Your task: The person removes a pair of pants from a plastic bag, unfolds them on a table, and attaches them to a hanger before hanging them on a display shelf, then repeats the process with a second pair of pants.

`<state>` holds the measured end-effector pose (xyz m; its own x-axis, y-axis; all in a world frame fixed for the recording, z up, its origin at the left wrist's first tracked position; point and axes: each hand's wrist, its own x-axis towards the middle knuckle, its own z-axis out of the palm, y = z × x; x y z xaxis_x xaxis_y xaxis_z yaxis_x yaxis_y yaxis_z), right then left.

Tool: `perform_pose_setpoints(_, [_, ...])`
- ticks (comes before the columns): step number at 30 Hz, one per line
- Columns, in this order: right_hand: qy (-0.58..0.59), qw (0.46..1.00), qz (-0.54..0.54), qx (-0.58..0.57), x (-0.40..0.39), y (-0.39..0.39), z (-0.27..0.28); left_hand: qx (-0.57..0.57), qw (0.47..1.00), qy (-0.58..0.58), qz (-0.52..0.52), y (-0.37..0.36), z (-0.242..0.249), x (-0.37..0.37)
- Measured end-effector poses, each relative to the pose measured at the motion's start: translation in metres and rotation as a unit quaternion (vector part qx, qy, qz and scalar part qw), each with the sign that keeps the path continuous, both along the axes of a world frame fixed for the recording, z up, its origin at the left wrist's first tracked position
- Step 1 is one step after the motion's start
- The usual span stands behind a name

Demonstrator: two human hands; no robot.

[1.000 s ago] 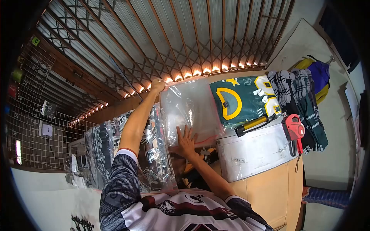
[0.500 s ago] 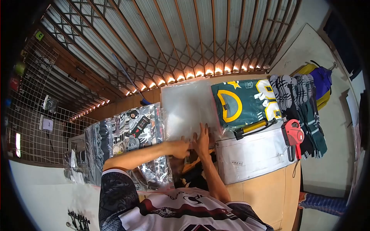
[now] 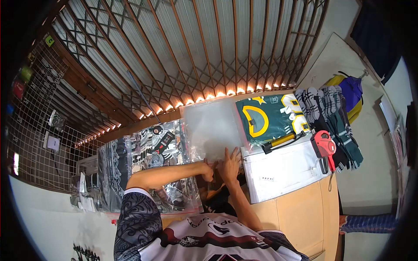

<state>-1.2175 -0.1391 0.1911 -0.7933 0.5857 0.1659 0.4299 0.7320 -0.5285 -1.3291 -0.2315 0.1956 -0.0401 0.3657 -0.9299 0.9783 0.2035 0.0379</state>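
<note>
A stack of clear plastic bags (image 3: 212, 124) lies in front of me on the table. My left hand (image 3: 207, 170) is closed at the near edge of the bags; what its fingers pinch, if anything, is hidden. Close beside it, my right hand (image 3: 230, 166) lies with fingers stretched out over the near right corner of the bags. Below both hands is a dark item (image 3: 220, 200) with an orange-brown part, mostly hidden by my arms and shirt.
Left are bagged patterned garments (image 3: 159, 148). Right lie a green and yellow bagged jersey (image 3: 265, 117), a yellow-and-black hand pump (image 3: 281, 141), white packages (image 3: 283, 172), a red tape dispenser (image 3: 323, 145) and several socks (image 3: 337, 126). A metal folding gate (image 3: 209, 56) stands behind.
The camera view has shifted slightly. Both hands stay at the near edge of the plastic bags, a little further right, and the right hand's fingers now point further up and right.
</note>
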Motion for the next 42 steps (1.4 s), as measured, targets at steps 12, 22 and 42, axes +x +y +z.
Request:
perform_pose_setpoints(12, [0.003, 0.997, -0.026, -0.074, 0.044, -0.038, 0.020, 0.237, 0.966, -0.004, 0.105, -0.014, 0.120, 0.024])
perform_pose_setpoints(22, [0.040, 0.986, -0.005, -0.159, 0.188, -0.157, -0.018, 0.513, 0.786, -0.300, 0.169, -0.186, 0.240, 0.131])
perform_pose_setpoints(42, [-0.044, 0.904, -0.251, -0.342, 0.487, -0.378, -0.077, 0.365, 0.816, -0.388, 0.223, -0.391, 0.118, 0.354])
